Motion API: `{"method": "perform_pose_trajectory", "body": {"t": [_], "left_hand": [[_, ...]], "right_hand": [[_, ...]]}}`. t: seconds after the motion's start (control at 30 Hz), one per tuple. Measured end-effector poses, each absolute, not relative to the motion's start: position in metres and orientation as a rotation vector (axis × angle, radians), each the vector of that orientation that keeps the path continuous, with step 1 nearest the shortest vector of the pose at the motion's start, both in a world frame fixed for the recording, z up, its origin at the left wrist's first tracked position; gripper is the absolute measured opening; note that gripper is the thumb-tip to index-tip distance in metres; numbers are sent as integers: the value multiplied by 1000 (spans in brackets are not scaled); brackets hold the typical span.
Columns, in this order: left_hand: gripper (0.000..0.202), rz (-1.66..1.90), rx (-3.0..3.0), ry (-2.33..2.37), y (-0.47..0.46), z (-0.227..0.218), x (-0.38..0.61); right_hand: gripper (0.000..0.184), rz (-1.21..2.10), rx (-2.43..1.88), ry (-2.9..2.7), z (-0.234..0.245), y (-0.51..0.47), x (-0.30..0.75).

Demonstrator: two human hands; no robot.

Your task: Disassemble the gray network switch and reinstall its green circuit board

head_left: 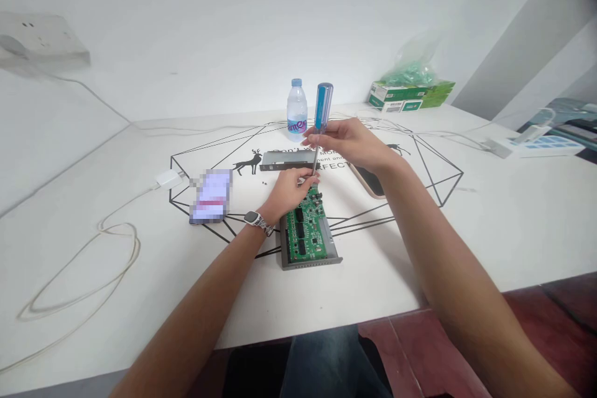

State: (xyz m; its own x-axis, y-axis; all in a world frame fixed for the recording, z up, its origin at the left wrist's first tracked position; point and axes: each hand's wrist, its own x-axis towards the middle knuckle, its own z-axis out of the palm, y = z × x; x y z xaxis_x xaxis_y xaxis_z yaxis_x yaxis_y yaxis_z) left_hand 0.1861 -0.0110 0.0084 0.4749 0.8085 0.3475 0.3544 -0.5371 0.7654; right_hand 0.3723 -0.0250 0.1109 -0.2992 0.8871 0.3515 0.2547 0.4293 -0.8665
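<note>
My right hand (pixel 352 140) grips a screwdriver (pixel 323 106) with a blue and clear handle, held nearly upright. Its metal shaft points down at the far end of a green circuit board (pixel 308 230), which sits in an open grey metal case (pixel 336 249). My left hand (pixel 290 189), with a watch on the wrist, is closed, thumb and forefinger pinched about the lower shaft over the board's far end. The screwdriver's tip is hidden by these fingers. Behind lies a flat dark-edged metal cover (pixel 286 160), and a few tiny dark screws (pixel 264 183) rest left of the hand.
A water bottle (pixel 297 112) stands behind the screwdriver. Left lie a phone (pixel 212 196) with a blurred screen, a white charger (pixel 169 179) and a looped cable (pixel 133 249). Another phone (pixel 368 180) is under my right forearm. Green boxes (pixel 405 96) and a power strip (pixel 536 146) are at right.
</note>
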Motion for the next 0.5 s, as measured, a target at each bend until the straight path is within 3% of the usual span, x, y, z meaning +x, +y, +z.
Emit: {"method": "perform_pose_trajectory", "body": {"t": [0.1,0.3,0.37,0.5], "left_hand": [[25,959,2109,970,-10,7,186],[29,954,2140,1003,-8,5,186],[29,957,2138,996,-9,6,186],[27,953,2114,984,-10,6,187]], "right_hand": [[20,674,-1062,-1737,105,-27,363],[39,239,-1291,-1539,91,-30,338],[35,286,-1227,-1576,90,-30,341],[37,711,-984,-1696,94,-29,356]]}}
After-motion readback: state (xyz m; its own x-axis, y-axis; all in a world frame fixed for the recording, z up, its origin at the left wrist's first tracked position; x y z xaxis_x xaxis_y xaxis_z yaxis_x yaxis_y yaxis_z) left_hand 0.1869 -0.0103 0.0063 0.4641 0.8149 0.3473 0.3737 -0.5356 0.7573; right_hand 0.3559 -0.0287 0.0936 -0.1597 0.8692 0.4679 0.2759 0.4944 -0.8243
